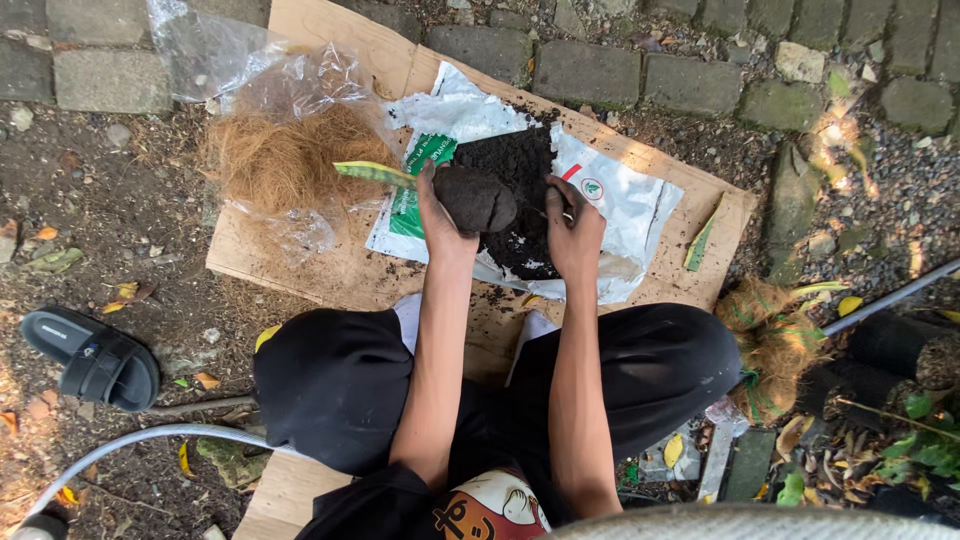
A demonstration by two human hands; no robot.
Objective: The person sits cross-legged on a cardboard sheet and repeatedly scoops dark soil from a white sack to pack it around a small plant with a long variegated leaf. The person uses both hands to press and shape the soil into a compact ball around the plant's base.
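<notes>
The left hand is wrapped round a dark round ball of soil w/ a long yellow-green leaf sticking out. The leaf lies nearly flat & points left, over the brown fibre pile. The right hand, fingers curled, presses into loose black soil on the white plastic bag. All sits on a cardboard sheet.

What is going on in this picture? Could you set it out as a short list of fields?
Setting: outdoors, a cardboard sheet on bare soil beside paving stones
Left hand: holds a dark soil ball with a striped leaf sticking out
Right hand: fingers in the loose soil pile
Under the soil: an opened white bag
Nearby: brown coconut fibre on clear plastic, a black sandal, a hose
</notes>
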